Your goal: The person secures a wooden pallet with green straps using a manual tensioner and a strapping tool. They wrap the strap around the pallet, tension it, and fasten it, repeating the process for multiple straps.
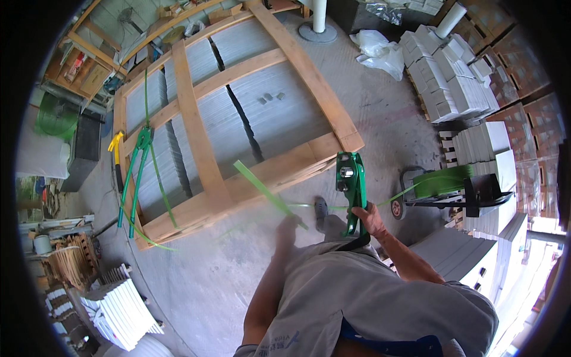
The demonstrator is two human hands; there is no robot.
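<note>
My left hand [288, 229], slightly blurred, is closed on a green plastic strap [257, 183], whose free end points up toward the crate. My right hand [372, 219] grips the handles of a green metal strapping tool [355, 183], held upright off the crate's near right corner. In front of me lies a low wooden crate [199, 134] packed with grey flat sheets. Another strap [159, 172] runs across its left part. On that side rest a green long-handled sealer-like tool [143, 143] and a hammer [116, 143] with a yellow head and black handle.
At right, a wheeled dispenser [488, 196] carries a green strap coil [443, 180], with strap trailing toward me. Behind it stand stacks of white boxes [449, 83] and sheets. White slabs [119, 312] lean at lower left. A white post [319, 18] rises beyond the crate.
</note>
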